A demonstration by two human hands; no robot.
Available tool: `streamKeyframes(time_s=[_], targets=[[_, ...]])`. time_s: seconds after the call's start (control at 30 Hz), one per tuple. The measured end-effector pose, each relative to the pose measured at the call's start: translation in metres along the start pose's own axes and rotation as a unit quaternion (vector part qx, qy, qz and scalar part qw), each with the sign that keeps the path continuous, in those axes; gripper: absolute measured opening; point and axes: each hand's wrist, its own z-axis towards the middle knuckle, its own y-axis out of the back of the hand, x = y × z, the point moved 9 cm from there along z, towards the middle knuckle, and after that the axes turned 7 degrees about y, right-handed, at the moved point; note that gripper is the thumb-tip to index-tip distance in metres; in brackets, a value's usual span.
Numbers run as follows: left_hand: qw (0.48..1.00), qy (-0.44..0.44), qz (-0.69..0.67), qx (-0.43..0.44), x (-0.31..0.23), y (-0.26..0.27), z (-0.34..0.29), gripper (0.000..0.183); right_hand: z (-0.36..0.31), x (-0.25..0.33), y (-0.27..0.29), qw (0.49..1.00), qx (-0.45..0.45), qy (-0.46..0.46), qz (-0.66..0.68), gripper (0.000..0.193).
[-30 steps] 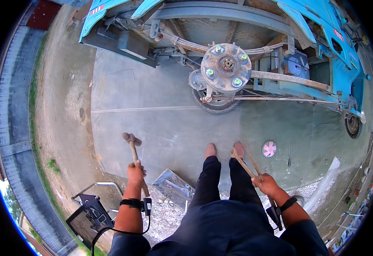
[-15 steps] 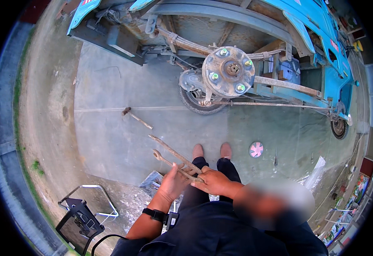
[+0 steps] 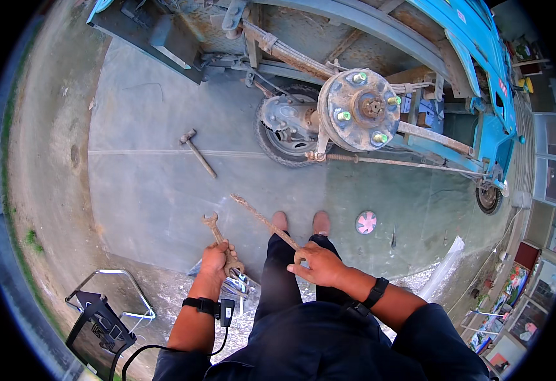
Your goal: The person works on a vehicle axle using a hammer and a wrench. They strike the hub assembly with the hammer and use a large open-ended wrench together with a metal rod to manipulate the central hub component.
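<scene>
Hammer (image 3: 198,152) on grey ground (image 3: 151,197), left hand (image 3: 217,258) closed around a rusty wrench (image 3: 217,232) (both ends showing), rusty bar (image 3: 262,219) slanting out leftward, its near end gripped in the curled right hand (image 3: 317,263), bare wheel hub (image 3: 359,110) beyond, pink-and-white disc (image 3: 366,222) rightmost.
</scene>
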Motion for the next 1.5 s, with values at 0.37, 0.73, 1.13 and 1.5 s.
streamKeyframes(time_s=[0.37, 0.73, 1.13, 1.5], targets=[[0.826, -0.353, 0.439, -0.028, -0.088, -0.046, -0.128, 0.020, -0.028, -0.054, 0.030, 0.994, -0.057, -0.086, -0.028, 0.022], [0.439, -0.652, 0.613, -0.085, -0.179, -0.211, -0.283, 0.028, -0.139, -0.160, 0.078, 0.966, -0.087, -0.231, -0.074, 0.028], [0.402, -0.606, 0.662, -0.179, -0.170, -0.282, -0.293, 0.030, -0.223, -0.238, 0.115, 0.960, -0.162, -0.224, -0.054, 0.021], [0.430, -0.566, 0.686, -0.156, -0.178, -0.298, -0.293, 0.029, -0.285, -0.115, 0.240, 0.962, -0.130, -0.227, 0.078, 0.040]])
